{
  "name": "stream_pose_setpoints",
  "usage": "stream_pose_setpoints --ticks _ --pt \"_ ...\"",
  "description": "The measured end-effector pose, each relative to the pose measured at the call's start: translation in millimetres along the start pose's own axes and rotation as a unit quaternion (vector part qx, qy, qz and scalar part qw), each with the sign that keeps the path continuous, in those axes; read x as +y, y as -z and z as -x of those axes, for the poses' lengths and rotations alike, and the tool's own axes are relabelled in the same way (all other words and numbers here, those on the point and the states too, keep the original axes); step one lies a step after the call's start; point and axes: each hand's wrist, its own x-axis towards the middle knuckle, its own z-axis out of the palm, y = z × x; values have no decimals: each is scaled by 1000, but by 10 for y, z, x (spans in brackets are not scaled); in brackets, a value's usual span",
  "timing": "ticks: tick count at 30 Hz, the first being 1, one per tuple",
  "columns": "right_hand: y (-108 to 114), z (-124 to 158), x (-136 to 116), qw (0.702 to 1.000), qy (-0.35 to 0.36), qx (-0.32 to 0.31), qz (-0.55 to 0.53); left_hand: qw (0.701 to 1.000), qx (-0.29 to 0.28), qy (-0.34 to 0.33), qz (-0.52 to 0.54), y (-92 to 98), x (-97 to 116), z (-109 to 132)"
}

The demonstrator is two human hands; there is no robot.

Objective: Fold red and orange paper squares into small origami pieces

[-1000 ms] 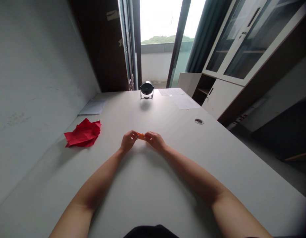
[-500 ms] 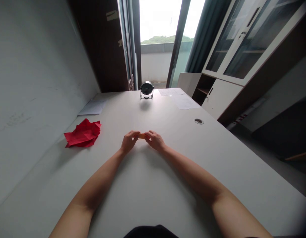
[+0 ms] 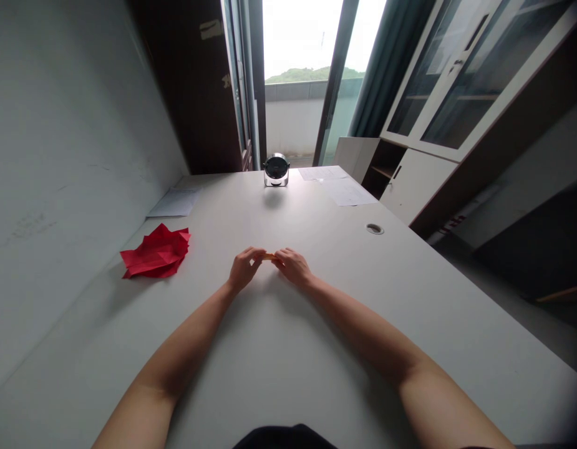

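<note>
A small orange strip (image 3: 269,256) spans the gap between my two hands, a little above or on the white table; which of the two I cannot tell. My left hand (image 3: 245,265) pinches its left end between thumb and fingers. At the other end, my right hand (image 3: 292,264) is closed on it, with the fingers hiding much of that side. Only the short middle part shows, so its exact kind is unclear.
Crumpled red paper (image 3: 158,251) lies left on the white table (image 3: 279,349). Behind it are papers (image 3: 174,202) by the wall. A round black device on a metal stand (image 3: 276,169) is at the far edge. More sheets (image 3: 347,191) and a cable hole (image 3: 375,229) are right.
The orange strip shows thinner between my hands, as if turned or pressed. My fingers have shifted slightly on it, while both arms stay almost in place.
</note>
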Motion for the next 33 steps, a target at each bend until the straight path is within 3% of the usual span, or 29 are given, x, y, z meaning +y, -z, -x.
stream_pose_setpoints --ticks 6,11,21,33 --pt "58 7 -3 999 42 8 34 986 -16 9 -167 45 49 -7" --pt "73 -9 -16 995 67 16 75 958 -78 -15 -275 33 82 -9" --pt "46 -21 -46 991 79 5 105 945 -132 -18 -298 10 32 -2" --pt "125 -42 24 996 19 -26 83 933 -130 42 -332 27 70 -4"
